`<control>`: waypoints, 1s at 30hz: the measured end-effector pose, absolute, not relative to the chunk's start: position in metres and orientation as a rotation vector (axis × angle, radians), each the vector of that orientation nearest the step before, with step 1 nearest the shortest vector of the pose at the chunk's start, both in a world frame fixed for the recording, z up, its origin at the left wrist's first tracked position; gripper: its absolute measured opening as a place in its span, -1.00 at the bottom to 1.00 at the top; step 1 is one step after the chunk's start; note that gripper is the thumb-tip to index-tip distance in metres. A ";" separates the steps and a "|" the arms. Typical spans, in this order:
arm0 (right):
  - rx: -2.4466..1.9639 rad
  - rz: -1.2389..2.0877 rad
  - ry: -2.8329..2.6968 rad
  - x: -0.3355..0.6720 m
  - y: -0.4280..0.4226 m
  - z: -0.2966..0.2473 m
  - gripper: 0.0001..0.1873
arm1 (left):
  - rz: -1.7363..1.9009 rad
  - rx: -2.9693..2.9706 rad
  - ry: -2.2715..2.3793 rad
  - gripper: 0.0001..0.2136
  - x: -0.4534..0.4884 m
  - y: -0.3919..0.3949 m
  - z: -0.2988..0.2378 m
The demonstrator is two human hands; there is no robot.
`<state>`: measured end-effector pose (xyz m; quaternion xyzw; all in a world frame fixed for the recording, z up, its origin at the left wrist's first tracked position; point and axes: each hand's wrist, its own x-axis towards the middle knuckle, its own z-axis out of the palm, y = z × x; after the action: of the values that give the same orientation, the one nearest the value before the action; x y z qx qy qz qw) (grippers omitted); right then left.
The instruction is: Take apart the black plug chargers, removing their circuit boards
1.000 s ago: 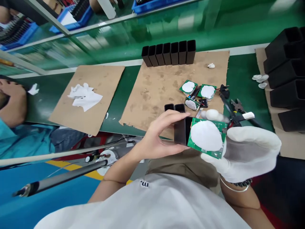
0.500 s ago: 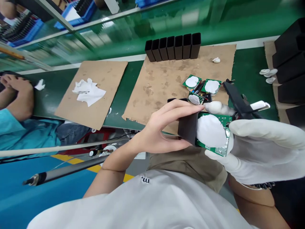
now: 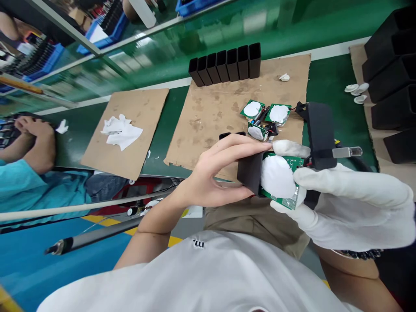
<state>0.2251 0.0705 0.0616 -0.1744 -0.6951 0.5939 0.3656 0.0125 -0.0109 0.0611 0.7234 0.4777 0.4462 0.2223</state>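
Gripping a black housing with the bare left hand, thumb underneath, fingers curled over the top, open mouth turned rightward. Pinching a green circuit board in the gloved right hand, fingers closed round its edges, white paste-like pad facing up, left edge right at the housing's mouth and seemingly just inside. Also carrying on the same glove, behind the board, a black plug body with a metal prong pointing right; cannot tell how firmly. All of it held in the air just off the near edge of the large cardboard sheet.

On that sheet: three more loose boards toward its right side, a row of black housings along its far edge, two spare housings at its near edge, just beyond the left fingertips.

Likely to jam or scrape if fed in tilted, corners catching the housing's rim. Could smear the white pad onto the rim or the glove, given how tight the fit looks. Might trap or strain any leads between board and plug body, mostly hidden behind the glove. Could drop the plug body, held only as a second load beside the board. Risk, too, of toppling the two spare housings if swung forward.
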 end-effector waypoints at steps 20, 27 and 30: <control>-0.386 0.633 -2.151 0.219 0.071 0.041 -0.79 | 1.148 1.927 1.421 -0.46 0.004 0.006 0.041; -0.561 1.205 -2.082 0.236 0.077 0.048 -0.51 | 1.210 1.773 1.426 -0.44 0.019 0.004 0.040; -0.734 1.240 -1.791 0.252 0.074 0.051 -0.59 | 1.312 1.617 1.389 -0.38 0.027 0.004 0.034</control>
<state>0.2522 0.0738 0.0512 -0.2914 -0.7111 0.4921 0.4090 0.0268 0.0042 0.0343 0.6133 0.5268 0.4977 0.3142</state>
